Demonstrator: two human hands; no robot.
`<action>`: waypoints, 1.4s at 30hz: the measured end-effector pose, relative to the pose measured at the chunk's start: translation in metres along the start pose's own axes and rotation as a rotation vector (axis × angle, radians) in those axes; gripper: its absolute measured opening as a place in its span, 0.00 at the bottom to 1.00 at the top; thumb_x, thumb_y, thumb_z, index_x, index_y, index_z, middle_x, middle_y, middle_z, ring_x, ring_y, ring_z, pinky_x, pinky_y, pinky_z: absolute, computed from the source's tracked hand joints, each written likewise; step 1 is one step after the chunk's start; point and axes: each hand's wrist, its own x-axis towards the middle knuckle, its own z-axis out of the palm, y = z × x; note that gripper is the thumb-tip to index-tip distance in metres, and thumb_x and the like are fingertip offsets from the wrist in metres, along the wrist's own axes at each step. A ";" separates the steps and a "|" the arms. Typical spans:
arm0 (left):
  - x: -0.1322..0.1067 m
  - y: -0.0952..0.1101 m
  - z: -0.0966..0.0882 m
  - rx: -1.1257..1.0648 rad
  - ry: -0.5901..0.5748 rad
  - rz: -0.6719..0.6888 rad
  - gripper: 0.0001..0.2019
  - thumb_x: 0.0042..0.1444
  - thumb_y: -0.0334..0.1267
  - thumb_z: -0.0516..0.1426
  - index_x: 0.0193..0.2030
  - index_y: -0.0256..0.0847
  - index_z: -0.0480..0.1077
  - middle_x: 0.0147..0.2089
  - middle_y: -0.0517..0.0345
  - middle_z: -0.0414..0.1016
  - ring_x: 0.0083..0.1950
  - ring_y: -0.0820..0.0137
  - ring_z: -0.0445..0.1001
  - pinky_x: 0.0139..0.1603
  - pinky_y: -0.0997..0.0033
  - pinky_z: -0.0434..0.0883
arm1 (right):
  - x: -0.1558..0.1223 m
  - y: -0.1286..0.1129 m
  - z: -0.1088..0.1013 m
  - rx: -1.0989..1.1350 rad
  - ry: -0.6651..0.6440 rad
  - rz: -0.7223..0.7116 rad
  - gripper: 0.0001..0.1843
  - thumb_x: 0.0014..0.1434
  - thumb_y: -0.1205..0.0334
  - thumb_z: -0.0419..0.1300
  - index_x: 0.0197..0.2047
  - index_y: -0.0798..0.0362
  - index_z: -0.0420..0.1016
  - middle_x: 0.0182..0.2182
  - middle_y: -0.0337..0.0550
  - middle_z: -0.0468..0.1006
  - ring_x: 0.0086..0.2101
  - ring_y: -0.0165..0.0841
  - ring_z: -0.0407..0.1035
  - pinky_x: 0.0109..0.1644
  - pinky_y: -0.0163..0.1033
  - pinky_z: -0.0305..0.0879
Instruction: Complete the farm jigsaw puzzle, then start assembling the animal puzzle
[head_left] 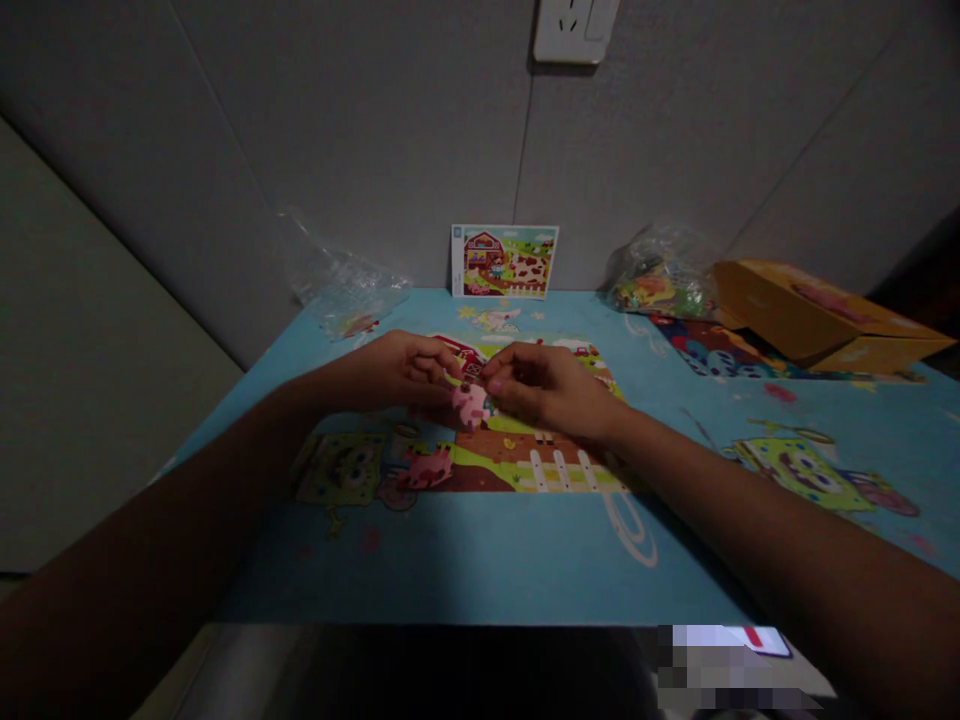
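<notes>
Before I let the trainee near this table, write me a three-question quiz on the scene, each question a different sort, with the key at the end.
1. What colour is the piece between the left hand and the right hand?
2. True or false: the wall socket sits higher than the picture card.
3. What is just to the left of the orange box? A: a desk lamp. B: a clear bag with colourful contents. C: a pair of scissors.

Key: 1. Mostly pink. 2. True. 3. B.
</notes>
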 end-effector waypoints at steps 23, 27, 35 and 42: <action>-0.024 -0.002 -0.032 0.390 -0.402 -0.720 0.12 0.42 0.45 0.66 0.22 0.40 0.71 0.20 0.55 0.76 0.20 0.65 0.73 0.19 0.72 0.69 | 0.006 0.013 -0.011 -0.260 0.008 -0.001 0.14 0.56 0.58 0.60 0.40 0.59 0.78 0.29 0.44 0.78 0.28 0.29 0.68 0.32 0.36 0.63; -0.025 0.006 -0.026 0.523 -0.339 -0.652 0.15 0.41 0.45 0.66 0.20 0.41 0.66 0.16 0.58 0.71 0.18 0.67 0.70 0.17 0.74 0.65 | 0.006 0.013 -0.012 -0.271 -0.002 0.012 0.14 0.56 0.58 0.60 0.40 0.59 0.78 0.31 0.46 0.79 0.28 0.30 0.69 0.33 0.37 0.64; -0.021 0.012 -0.010 0.524 -0.451 -0.526 0.16 0.47 0.50 0.62 0.21 0.40 0.69 0.18 0.56 0.73 0.18 0.70 0.68 0.18 0.75 0.63 | 0.007 0.014 -0.011 -0.256 0.009 -0.011 0.14 0.56 0.58 0.60 0.39 0.60 0.78 0.31 0.47 0.79 0.29 0.31 0.71 0.33 0.36 0.64; -0.019 0.013 -0.008 0.557 -0.472 -0.551 0.17 0.48 0.45 0.61 0.15 0.38 0.70 0.16 0.55 0.71 0.16 0.73 0.63 0.16 0.76 0.57 | 0.009 0.014 -0.014 -0.378 0.217 -0.046 0.12 0.58 0.59 0.58 0.35 0.58 0.78 0.27 0.43 0.79 0.26 0.30 0.68 0.31 0.36 0.60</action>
